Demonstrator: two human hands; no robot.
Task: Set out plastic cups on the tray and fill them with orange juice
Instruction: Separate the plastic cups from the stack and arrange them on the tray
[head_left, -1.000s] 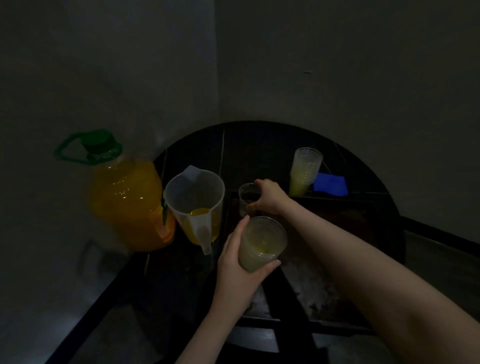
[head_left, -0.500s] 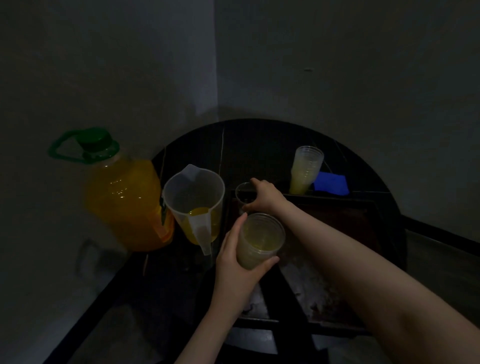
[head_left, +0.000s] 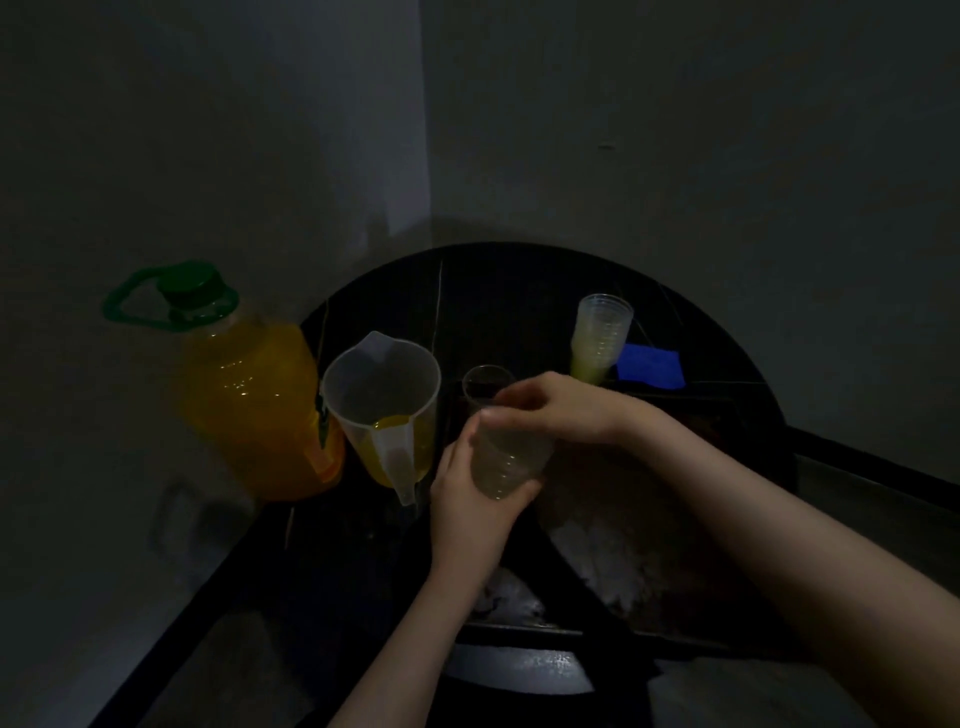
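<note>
Since the earlier frame the right hand (head_left: 561, 410) has left the single cup (head_left: 485, 382) and come back onto the rim of the stack (head_left: 506, 457); its fingers curl over the stack's top edge. The left hand (head_left: 467, 493) holds the stack from below, fingers wrapped around its lower wall, thumb up the left side. The stack is tilted, raised above the tray (head_left: 649, 545). The single cup stands upright at the tray's far left corner, just behind the stack. Left of the tray stand the jug (head_left: 384, 410), part-filled with juice, and the bottle (head_left: 249, 405). Behind the tray, on the bench (head_left: 519, 301), stands a second stack (head_left: 600, 338) beside a blue cloth (head_left: 649, 365).
</note>
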